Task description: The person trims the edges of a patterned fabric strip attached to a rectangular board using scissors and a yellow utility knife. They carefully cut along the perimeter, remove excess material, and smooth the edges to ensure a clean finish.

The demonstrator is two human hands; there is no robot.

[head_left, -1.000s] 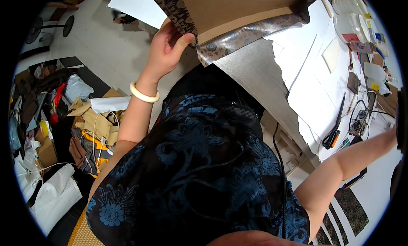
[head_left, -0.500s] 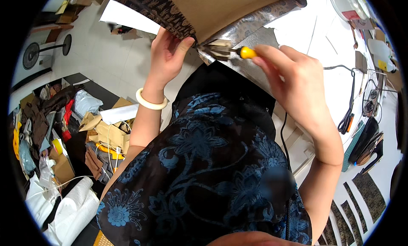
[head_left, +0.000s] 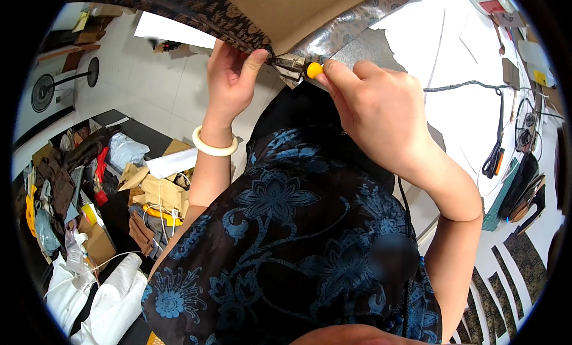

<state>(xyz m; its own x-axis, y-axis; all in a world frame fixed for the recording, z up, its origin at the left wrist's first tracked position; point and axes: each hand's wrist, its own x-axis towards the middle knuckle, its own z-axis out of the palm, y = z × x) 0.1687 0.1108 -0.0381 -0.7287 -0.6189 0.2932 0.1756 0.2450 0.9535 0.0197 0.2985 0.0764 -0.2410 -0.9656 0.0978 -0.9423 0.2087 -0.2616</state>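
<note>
At the top, my left hand [head_left: 232, 77], a cream bangle on its wrist, pinches the corner edge of a box-like piece [head_left: 286, 11]. This has a plain tan inner face and dark brown floral-patterned sides. My right hand [head_left: 381, 106] grips a small tool with a yellow handle [head_left: 314, 70]; its dark metal end meets the folded corner flap [head_left: 292, 68] beside my left thumb. The tool's exact kind cannot be made out. Glossy patterned material [head_left: 339, 38] folds along the piece's near right edge. A grey sheet [head_left: 366, 50] lies beneath.
On the white worktop [head_left: 441, 35] at right lie a black cable [head_left: 459, 86], a power strip [head_left: 525, 130] and dark patterned strips [head_left: 494, 291]. Clutter of fabric and cardboard [head_left: 158, 193] covers a dark surface at left. A fan [head_left: 43, 93] stands far left.
My right hand has moved left and slightly down, bringing the yellow-handled tool closer to my left thumb at the corner. My left hand keeps its pinch on the edge.
</note>
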